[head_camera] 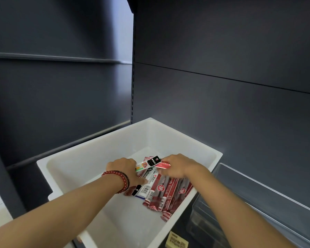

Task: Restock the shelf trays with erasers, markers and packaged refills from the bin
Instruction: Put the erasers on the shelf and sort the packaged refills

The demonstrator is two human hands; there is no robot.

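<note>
From the head camera, you are reaching with both arms into the white bin (89,151), which sits against the dark shelf (222,108). Your left hand (123,169), the one with the bead bracelet (121,179) at the wrist, has its fingers curled down round the near end of a white-and-black packet (151,162), with the thumb lying over the pile below. Your right hand (177,167) is clenched on a red packet (166,165), pinching it just above the heap. Both packets are raised a little but are inside the bin.

Under your hands, the refill packets (168,194), mostly red with a few white ones, lie fanned across the right half of the bin floor. No erasers or markers show in the bin.

The clear tray (258,179) stands just beside the bin on your right. Its upper part looks unfilled, and what sits lower down is too dim to tell. A small yellowish pack (176,239) lies below the bin's near corner.

Judging by the heap left, the refills are only partly moved, with much restocking to go.
</note>
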